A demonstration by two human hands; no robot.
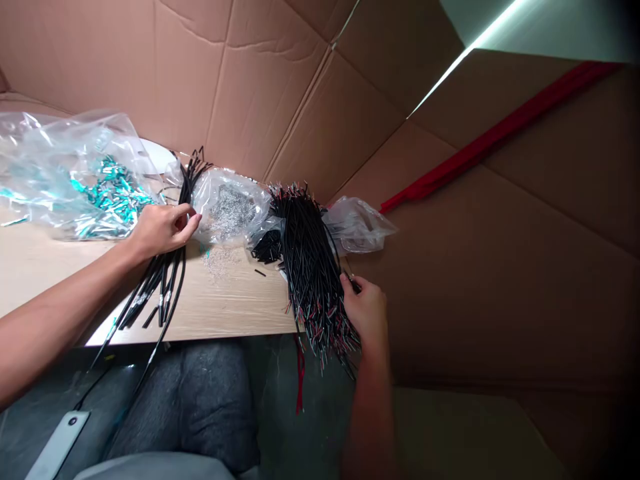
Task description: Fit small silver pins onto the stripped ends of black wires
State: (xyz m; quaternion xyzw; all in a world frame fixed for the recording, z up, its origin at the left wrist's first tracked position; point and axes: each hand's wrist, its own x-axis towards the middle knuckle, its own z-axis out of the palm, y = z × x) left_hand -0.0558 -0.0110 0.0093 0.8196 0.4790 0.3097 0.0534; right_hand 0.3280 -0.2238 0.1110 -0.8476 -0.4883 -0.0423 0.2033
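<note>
My left hand (pixel 163 230) rests over a loose bunch of thick black cables (pixel 173 273), its fingers curled in a pinch. Whatever may be between those fingertips is too small to make out. At the table's right end lies a big heap of thin black cables (pixel 313 260) with stripped, coloured wire ends. Against its right side, my right hand (pixel 367 307) is closed around something dark and slim, mostly hidden by the fingers. Between the two bundles sits a clear bag of small silvery parts (pixel 230 207), with some parts spilled in front.
A large clear bag (pixel 45 173) with teal and silver pieces lies left. Short black pieces (pixel 267 247) fill a small bag beside the heap. Cardboard walls (pixel 280 80) enclose the table (pixel 235 300), and a red strip (pixel 480 150) crosses the right one. A white device (pixel 60 443) is below.
</note>
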